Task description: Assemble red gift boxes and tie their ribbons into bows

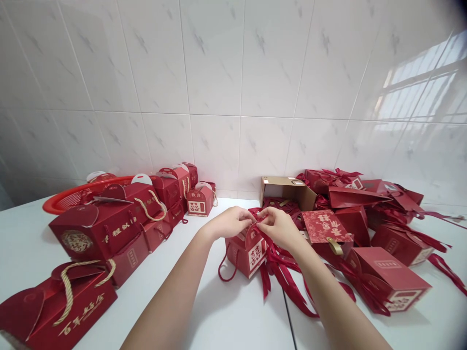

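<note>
Box [257, 253] marked 囍 sits on tabletop [222, 311] betw. our hands. R hand [279, 228]: fingers pinching red ribbon [273, 260] up top; L hand [229, 223]: fingertips bunched at box top, we can't tell if gripping. Near-L carton [85, 308] reads 百年好合; rear carton [198, 206], 囍.

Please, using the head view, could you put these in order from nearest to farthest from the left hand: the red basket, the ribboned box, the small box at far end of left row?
1. Ribboned box: in the middle, right at the left hand.
2. Small box: to the left, further back.
3. Red basket: far left.
</note>
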The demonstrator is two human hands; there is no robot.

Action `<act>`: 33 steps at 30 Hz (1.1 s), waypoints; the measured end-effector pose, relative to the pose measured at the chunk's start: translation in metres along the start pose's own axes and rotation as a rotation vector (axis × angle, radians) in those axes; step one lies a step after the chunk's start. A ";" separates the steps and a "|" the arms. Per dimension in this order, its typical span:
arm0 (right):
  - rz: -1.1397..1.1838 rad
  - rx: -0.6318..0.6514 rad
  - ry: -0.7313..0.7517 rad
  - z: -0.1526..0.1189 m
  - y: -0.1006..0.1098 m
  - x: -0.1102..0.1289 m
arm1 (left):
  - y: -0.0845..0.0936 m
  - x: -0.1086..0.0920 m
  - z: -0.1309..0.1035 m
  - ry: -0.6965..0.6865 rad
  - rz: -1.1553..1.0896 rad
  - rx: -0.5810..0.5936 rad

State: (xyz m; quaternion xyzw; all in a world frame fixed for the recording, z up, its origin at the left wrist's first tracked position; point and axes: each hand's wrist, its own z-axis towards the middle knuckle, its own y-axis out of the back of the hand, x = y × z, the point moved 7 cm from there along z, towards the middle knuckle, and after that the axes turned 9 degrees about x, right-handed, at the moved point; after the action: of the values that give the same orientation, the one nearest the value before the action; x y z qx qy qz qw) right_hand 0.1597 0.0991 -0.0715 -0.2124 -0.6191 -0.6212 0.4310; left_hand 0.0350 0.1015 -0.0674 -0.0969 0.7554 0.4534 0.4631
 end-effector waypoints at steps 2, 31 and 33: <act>-0.004 0.012 -0.011 -0.001 0.000 -0.001 | -0.002 0.001 0.001 0.017 -0.029 0.013; 0.505 -0.194 0.250 -0.051 0.073 0.032 | 0.041 -0.028 -0.037 -0.119 0.077 -0.477; 0.559 -0.370 0.340 -0.072 0.096 0.035 | 0.046 -0.006 -0.032 0.063 0.187 -0.422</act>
State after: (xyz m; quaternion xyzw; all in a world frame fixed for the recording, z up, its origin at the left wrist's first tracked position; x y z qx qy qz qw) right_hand 0.2373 0.0349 0.0024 -0.3414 -0.3343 -0.6071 0.6349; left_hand -0.0073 0.1013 -0.0306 -0.1351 0.6638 0.6388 0.3647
